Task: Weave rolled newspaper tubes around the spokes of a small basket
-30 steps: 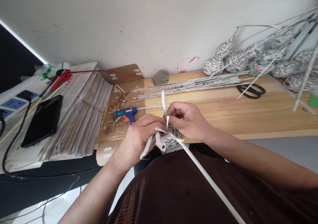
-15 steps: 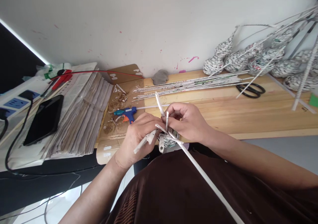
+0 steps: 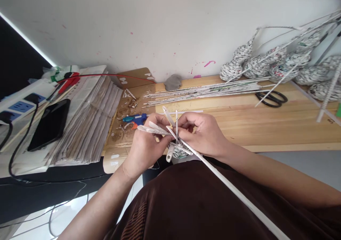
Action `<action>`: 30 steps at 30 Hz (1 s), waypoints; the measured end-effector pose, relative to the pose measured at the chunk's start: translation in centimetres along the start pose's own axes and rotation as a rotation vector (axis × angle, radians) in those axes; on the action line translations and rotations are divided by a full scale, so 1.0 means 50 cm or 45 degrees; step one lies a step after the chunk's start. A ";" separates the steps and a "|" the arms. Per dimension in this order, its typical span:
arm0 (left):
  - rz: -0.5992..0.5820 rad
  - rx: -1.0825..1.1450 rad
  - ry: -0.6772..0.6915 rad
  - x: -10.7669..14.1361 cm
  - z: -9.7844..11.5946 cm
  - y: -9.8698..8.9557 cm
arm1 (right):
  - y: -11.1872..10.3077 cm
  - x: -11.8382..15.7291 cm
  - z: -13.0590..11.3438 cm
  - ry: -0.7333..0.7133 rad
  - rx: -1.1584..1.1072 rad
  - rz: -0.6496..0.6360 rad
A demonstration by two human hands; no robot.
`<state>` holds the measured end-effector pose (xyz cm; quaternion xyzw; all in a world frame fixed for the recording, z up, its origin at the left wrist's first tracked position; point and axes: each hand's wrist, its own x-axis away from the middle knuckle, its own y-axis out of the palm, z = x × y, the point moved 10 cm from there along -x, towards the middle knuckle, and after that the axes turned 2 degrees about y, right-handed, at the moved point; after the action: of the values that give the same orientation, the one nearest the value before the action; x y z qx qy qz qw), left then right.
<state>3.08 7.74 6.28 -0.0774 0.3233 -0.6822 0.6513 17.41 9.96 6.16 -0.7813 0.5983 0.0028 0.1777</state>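
Note:
Between my two hands is a small woven newspaper piece (image 3: pixel 180 152), partly hidden, with several rolled paper tubes sticking out of its top. My left hand (image 3: pixel 153 140) is closed on the left side, thumb and fingers pinching at the base of the paper tubes. From the other side my right hand (image 3: pixel 198 130) pinches at the same spot, thumb against the tubes. One long white paper tube (image 3: pixel 226 188) runs from the weave down across my brown clothing to the lower right. A short, wider tube end (image 3: pixel 169 154) points toward me.
On the wooden board (image 3: pixel 226 123) lie a bundle of thin paper tubes (image 3: pixel 207 91) and black-handled scissors (image 3: pixel 271 99). Woven newspaper gourd shapes (image 3: pixel 231 69) stand at the back right. Left are a blue glue gun (image 3: pixel 135 119), stacked newspaper (image 3: pixel 93 115), a phone (image 3: pixel 50 124) and a power strip (image 3: pixel 23 105).
My left hand has turned and its fingers have shifted up behind the tubes. The left tubes now lie flatter across it, and the long tube has swung further right.

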 end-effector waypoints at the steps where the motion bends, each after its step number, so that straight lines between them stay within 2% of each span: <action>1: -0.001 0.010 -0.027 -0.001 -0.003 0.001 | 0.000 0.001 -0.003 -0.022 0.011 -0.010; 6: -0.039 0.210 -0.085 0.000 -0.006 0.013 | 0.007 0.012 -0.019 -0.138 0.082 -0.131; 9: -0.001 0.319 -0.125 0.003 -0.013 0.010 | 0.004 0.031 -0.022 -0.196 0.085 -0.180; 13: -0.028 0.336 -0.131 0.001 -0.010 0.007 | 0.010 0.066 -0.044 -0.446 0.216 -0.225; 17: -0.080 0.333 -0.147 -0.005 -0.006 0.006 | 0.011 0.091 -0.064 -0.703 0.279 -0.156; 22: -0.152 0.317 -0.105 -0.008 0.002 0.012 | 0.017 0.108 -0.065 -0.865 0.327 -0.183; 25: -0.077 0.273 -0.070 -0.005 0.009 0.006 | 0.017 0.114 -0.064 -0.925 0.448 -0.168; 28: 0.042 0.231 -0.046 0.004 0.016 -0.001 | 0.002 0.120 -0.068 -1.006 0.569 -0.028; 30: 0.087 0.224 -0.052 0.011 0.014 0.000 | 0.000 0.123 -0.064 -1.057 0.592 0.006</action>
<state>3.35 6.98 6.66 -0.0227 0.2512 -0.6835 0.6850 18.49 3.31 7.83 -0.6522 0.4634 0.1813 0.5718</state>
